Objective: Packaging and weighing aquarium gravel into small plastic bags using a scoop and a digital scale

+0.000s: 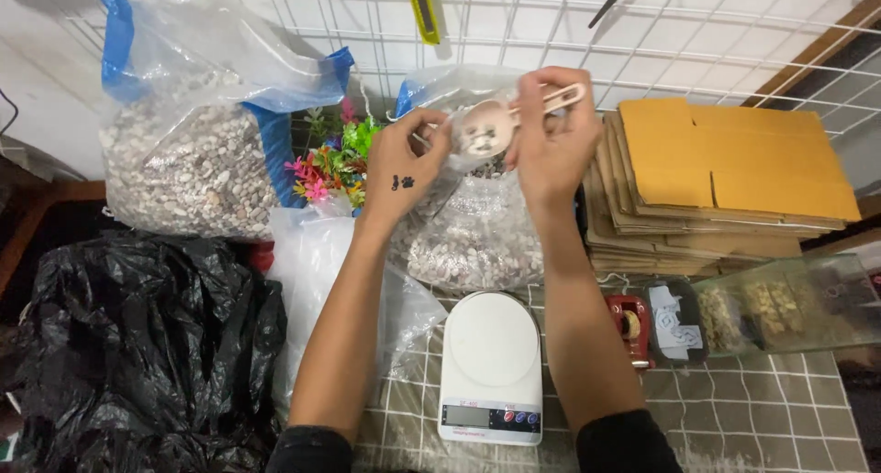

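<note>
My right hand [551, 133] grips the handle of a beige plastic scoop [486, 129], raised over an open clear bag of small pebbles [473, 239]. Fingers of my left hand [408, 166] touch the scoop's bowl and the bag's upper edge. Directly below both hands, a white digital kitchen scale [488, 367] sits on the tiled table with nothing on its platform.
A larger clear bag of pebbles with blue trim [188, 156] stands at the left, colourful plastic plants [335, 161] behind. A black rubbish bag [138, 345] fills the lower left. Flattened cardboard boxes [725, 175] are stacked at the right, with a red tape dispenser [630, 326] and clear packets [780, 308] in front.
</note>
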